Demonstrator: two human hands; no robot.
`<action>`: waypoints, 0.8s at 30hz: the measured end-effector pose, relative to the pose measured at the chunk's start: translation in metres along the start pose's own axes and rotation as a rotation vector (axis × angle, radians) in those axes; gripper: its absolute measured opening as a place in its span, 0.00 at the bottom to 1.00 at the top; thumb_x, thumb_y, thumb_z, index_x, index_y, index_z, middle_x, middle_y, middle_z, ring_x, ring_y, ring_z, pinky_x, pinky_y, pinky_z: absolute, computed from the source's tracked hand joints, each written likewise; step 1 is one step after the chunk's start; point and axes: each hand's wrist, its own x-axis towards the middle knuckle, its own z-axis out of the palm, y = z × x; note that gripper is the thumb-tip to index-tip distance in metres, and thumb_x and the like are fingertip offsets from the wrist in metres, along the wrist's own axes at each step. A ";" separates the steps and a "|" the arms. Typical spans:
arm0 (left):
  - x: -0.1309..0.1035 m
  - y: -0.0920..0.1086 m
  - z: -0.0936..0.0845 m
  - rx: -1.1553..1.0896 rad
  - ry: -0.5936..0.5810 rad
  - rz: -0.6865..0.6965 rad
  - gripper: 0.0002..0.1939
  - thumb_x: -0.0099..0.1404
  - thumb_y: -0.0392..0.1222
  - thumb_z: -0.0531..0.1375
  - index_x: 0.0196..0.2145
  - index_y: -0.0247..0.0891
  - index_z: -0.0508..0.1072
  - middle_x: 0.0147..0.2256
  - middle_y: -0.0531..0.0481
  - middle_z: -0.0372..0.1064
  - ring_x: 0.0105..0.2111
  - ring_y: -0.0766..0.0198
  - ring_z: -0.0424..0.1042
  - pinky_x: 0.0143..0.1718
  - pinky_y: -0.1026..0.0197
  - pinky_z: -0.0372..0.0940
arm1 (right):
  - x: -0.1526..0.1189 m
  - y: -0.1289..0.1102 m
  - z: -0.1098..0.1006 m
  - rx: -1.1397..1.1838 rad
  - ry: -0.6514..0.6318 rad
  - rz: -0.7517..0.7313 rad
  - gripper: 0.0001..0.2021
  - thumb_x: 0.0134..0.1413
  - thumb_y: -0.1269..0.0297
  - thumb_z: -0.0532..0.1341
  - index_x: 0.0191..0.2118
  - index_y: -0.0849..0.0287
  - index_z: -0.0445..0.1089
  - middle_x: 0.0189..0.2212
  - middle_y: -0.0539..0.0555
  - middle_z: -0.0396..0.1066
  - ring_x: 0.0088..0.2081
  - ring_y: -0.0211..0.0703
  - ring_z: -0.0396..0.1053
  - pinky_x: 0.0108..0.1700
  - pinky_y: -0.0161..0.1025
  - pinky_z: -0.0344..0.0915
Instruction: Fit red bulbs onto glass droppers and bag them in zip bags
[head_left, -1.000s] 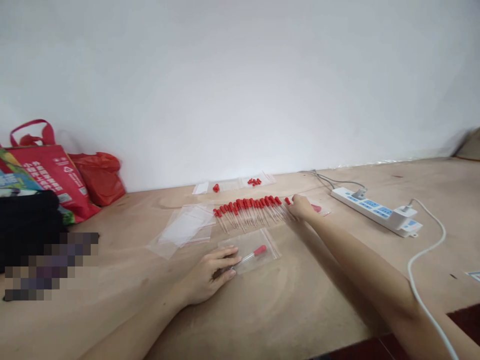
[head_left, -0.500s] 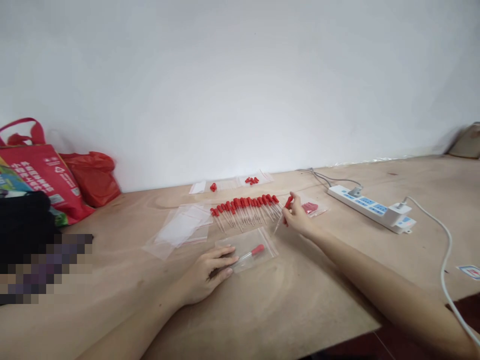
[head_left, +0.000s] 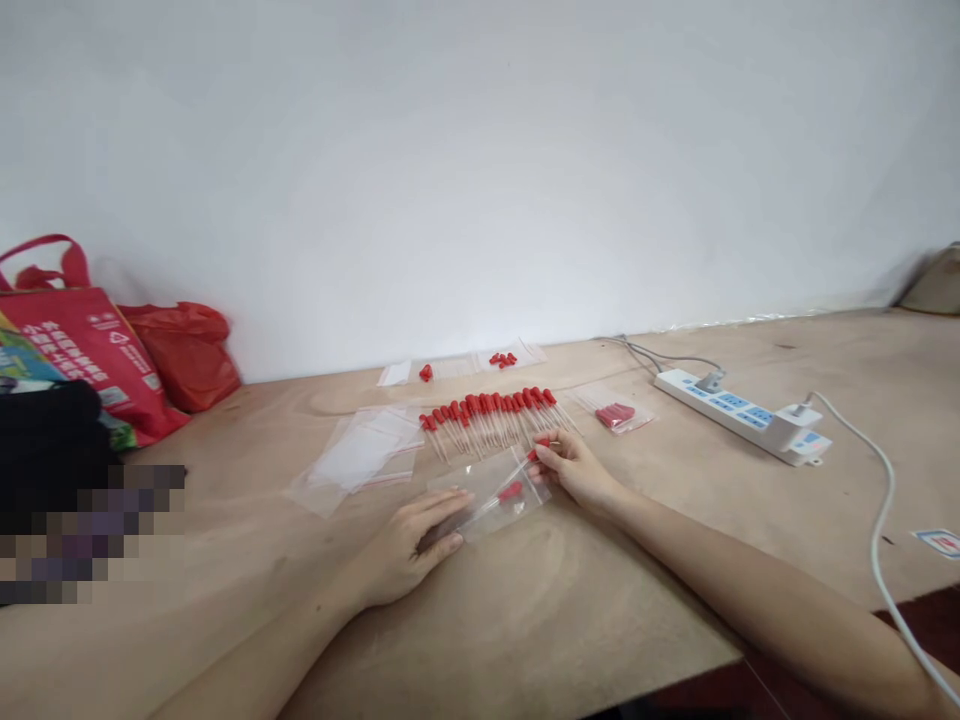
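Pale wall (head_left: pixel 480 180) formed the backdrop to a wooden bench (head_left: pixel 600 610), where a person worked with bare hands. At far left, a red printed shopping bag (head_left: pixel 94 345) stood with its handle up, a black cloth (head_left: pixel 45 450) in front and a knotless-looking red plastic bag (head_left: pixel 187 350) just beside it. Flat clear zip bags (head_left: pixel 352 455) overlapped on the bench. Left hand (head_left: pixel 420 545) rested on the near end of a work bag (head_left: pixel 484 525), fingers and thumb apart; inside lay a bagged dropper (head_left: pixel 510 491), its bulb toward the right. Behind, loose red bulbs (head_left: pixel 502 359) sat near the wall, and a row of droppers (head_left: pixel 487 405) lay side by side, bulbs away from the person. Right hand (head_left: pixel 551 460) pinched a held dropper (head_left: pixel 535 453) by its red bulb at the work bag's right end; whether the tip was inside could not be told. Beyond lay a clear packet (head_left: pixel 615 412) of red bulbs, a white power strip (head_left: pixel 739 412) with a plugged-in adapter (head_left: pixel 796 424), and a white cable (head_left: pixel 885 500) curving toward the bench edge.
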 end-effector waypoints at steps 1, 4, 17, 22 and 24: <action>0.000 0.001 0.000 -0.003 0.009 -0.002 0.21 0.62 0.43 0.51 0.54 0.46 0.58 0.53 0.49 0.59 0.51 0.59 0.59 0.51 0.52 0.55 | -0.001 0.000 -0.001 -0.045 -0.042 0.002 0.11 0.40 0.64 0.62 0.30 0.59 0.59 0.19 0.44 0.63 0.18 0.31 0.63 0.21 0.30 0.61; 0.000 0.002 -0.001 -0.007 0.013 -0.010 0.23 0.62 0.43 0.51 0.55 0.45 0.55 0.53 0.48 0.59 0.50 0.58 0.60 0.50 0.53 0.57 | -0.003 -0.003 -0.003 -0.233 -0.169 0.047 0.13 0.37 0.60 0.64 0.29 0.62 0.64 0.14 0.43 0.61 0.13 0.27 0.56 0.14 0.27 0.52; 0.000 0.001 -0.002 0.008 -0.001 -0.018 0.19 0.62 0.43 0.51 0.52 0.45 0.61 0.53 0.50 0.59 0.52 0.58 0.58 0.52 0.51 0.54 | 0.011 0.004 -0.005 -0.613 -0.219 -0.044 0.07 0.45 0.63 0.58 0.23 0.60 0.62 0.13 0.44 0.60 0.13 0.29 0.54 0.14 0.28 0.50; 0.001 -0.005 0.002 -0.011 0.001 0.011 0.17 0.62 0.42 0.50 0.49 0.45 0.65 0.53 0.50 0.59 0.53 0.58 0.58 0.52 0.51 0.55 | 0.043 -0.019 -0.035 -1.000 0.241 -0.225 0.04 0.44 0.71 0.55 0.29 0.61 0.66 0.30 0.54 0.69 0.33 0.39 0.66 0.36 0.34 0.60; 0.001 -0.007 0.003 -0.008 0.008 0.019 0.17 0.62 0.42 0.50 0.49 0.45 0.65 0.53 0.49 0.59 0.53 0.58 0.58 0.52 0.51 0.55 | 0.060 -0.027 -0.048 -1.122 0.387 -0.143 0.10 0.44 0.70 0.55 0.36 0.64 0.65 0.35 0.60 0.69 0.38 0.44 0.66 0.39 0.37 0.60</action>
